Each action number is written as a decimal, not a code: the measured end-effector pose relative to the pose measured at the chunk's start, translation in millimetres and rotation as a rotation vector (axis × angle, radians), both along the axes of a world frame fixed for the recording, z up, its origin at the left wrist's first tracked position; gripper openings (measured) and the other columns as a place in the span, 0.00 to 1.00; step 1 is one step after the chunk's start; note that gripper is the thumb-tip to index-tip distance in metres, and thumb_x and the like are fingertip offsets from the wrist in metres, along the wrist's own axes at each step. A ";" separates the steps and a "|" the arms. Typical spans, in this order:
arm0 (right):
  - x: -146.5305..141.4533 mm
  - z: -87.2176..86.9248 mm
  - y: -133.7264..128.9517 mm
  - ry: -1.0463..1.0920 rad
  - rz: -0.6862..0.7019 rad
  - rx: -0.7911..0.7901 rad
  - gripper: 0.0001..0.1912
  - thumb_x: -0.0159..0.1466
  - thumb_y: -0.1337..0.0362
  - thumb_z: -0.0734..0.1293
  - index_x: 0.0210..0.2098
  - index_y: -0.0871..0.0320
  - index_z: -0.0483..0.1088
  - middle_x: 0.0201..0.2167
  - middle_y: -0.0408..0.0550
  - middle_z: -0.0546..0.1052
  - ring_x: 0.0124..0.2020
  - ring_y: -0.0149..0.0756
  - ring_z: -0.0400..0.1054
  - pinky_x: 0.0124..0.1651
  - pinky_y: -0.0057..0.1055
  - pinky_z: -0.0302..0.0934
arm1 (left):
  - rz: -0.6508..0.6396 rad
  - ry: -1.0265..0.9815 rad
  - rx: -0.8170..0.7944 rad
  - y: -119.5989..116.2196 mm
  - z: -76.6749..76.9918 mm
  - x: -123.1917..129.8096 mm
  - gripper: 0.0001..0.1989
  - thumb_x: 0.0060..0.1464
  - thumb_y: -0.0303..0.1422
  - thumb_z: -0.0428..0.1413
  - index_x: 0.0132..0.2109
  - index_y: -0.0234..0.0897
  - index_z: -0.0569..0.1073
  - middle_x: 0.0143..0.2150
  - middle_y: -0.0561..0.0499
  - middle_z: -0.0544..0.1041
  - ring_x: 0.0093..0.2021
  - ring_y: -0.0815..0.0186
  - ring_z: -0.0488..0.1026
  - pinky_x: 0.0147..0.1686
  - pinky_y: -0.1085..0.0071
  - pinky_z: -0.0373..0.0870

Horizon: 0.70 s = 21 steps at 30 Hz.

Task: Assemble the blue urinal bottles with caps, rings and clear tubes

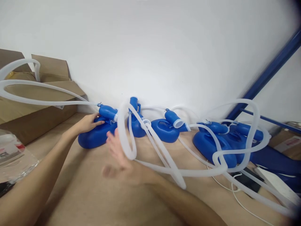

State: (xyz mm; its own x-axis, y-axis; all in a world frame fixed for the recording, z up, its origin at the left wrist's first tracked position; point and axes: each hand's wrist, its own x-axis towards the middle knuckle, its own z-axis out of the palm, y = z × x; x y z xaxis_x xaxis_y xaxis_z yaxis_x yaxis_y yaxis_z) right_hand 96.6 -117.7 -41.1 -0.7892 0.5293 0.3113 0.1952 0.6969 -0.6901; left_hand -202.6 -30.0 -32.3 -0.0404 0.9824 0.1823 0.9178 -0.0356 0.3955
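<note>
My left hand [87,124] is closed on the handle area of the leftmost blue urinal bottle [95,137], which lies on its side on the table. A translucent white hose [56,103] runs from its neck out to the left. My right hand [119,161], smeared by motion, is open with fingers apart, just right of and in front of that bottle. It holds nothing. Beside it a hose loop [122,135] rises in front of a second blue bottle [137,125] that stands upright. A third blue bottle [166,131] lies farther right.
More blue bottles [209,146] with tangled hoses lie at the right. An open cardboard box [47,122] stands at the left, near a clear water bottle [16,157]. A phone [249,180] and white cable are at the right front, below a blue metal frame [270,73].
</note>
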 end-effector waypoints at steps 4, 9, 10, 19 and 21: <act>-2.8 1.8 58.9 0.440 -0.117 -0.449 0.42 0.76 0.52 0.58 0.78 0.44 0.26 0.77 0.59 0.54 0.77 0.42 0.52 0.73 0.54 0.55 | -0.069 -0.052 -0.067 -7.4 8.0 -3.3 0.33 0.60 0.51 0.54 0.63 0.31 0.69 0.64 0.35 0.76 0.62 0.45 0.73 0.62 0.55 0.67; 34.1 -5.5 118.9 0.442 -0.148 -0.347 0.46 0.70 0.53 0.68 0.77 0.50 0.38 0.71 0.61 0.65 0.74 0.43 0.57 0.76 0.52 0.47 | -0.127 -0.134 -0.179 -17.5 11.9 -3.4 0.40 0.58 0.52 0.57 0.70 0.35 0.62 0.70 0.37 0.70 0.67 0.46 0.70 0.63 0.56 0.68; 42.5 -7.0 125.2 0.388 -0.122 -0.313 0.43 0.70 0.53 0.68 0.76 0.51 0.44 0.70 0.60 0.67 0.73 0.43 0.58 0.76 0.52 0.46 | -0.140 -0.148 -0.205 -18.9 12.5 -2.6 0.42 0.57 0.53 0.58 0.71 0.36 0.60 0.71 0.36 0.69 0.67 0.46 0.69 0.62 0.56 0.69; 61.9 -14.7 138.9 0.146 -0.143 -0.153 0.26 0.72 0.53 0.67 0.66 0.55 0.68 0.64 0.55 0.70 0.64 0.40 0.68 0.69 0.42 0.60 | -0.393 -0.199 -0.370 -23.4 20.8 22.0 0.42 0.56 0.52 0.62 0.72 0.43 0.62 0.73 0.42 0.67 0.71 0.48 0.64 0.64 0.60 0.67; 59.8 -14.0 136.3 0.042 -0.195 -0.018 0.27 0.72 0.52 0.68 0.67 0.53 0.67 0.59 0.53 0.70 0.57 0.39 0.71 0.64 0.41 0.65 | -0.423 -0.184 -0.377 -23.9 24.4 23.8 0.40 0.57 0.51 0.61 0.72 0.43 0.62 0.72 0.42 0.68 0.70 0.50 0.65 0.64 0.60 0.67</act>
